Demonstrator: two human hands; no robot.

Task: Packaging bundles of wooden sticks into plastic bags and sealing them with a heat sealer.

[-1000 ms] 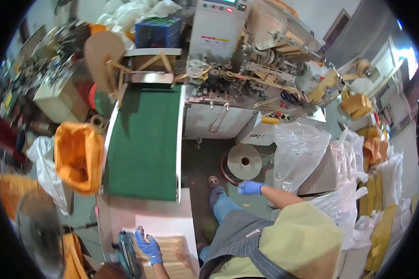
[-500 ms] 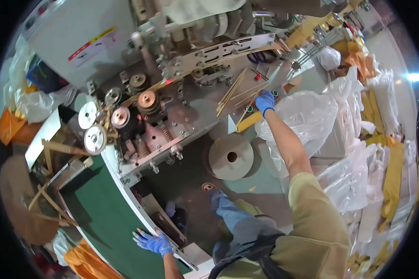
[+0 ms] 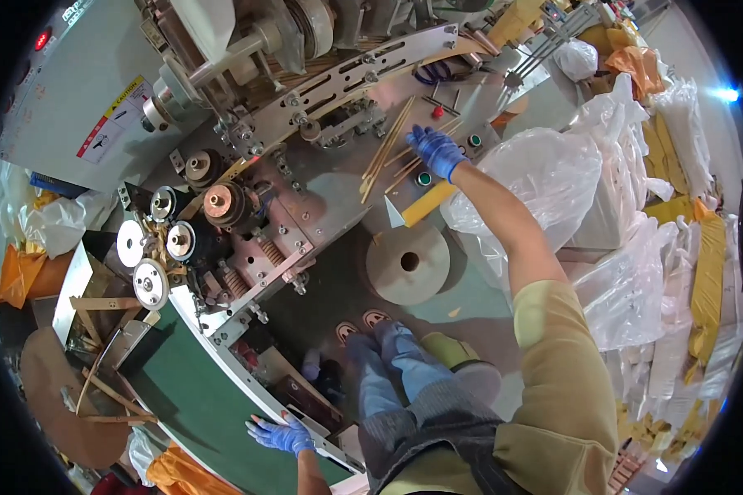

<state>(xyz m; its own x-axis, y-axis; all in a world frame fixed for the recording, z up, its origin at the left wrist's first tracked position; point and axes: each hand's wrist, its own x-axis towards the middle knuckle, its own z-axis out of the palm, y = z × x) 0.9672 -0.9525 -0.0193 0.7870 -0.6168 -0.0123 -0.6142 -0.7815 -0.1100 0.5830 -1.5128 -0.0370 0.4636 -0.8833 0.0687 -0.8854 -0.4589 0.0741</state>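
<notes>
Labels and bagged goods around the machine

A rectangular label (image 3: 114, 120), yellow band above white and red, sat tilted on the grey panel (image 3: 54, 107) at upper left. Clear plastic bags (image 3: 545, 177) bulged just beside the right forearm, and more clear bags (image 3: 636, 280) were stacked to the right, with yellow packs (image 3: 708, 272) near the right rim. An orange bag (image 3: 16, 272) lay at the left edge, white bags (image 3: 54, 227) just above it, and another orange bag (image 3: 177, 477) at the bottom.
</notes>
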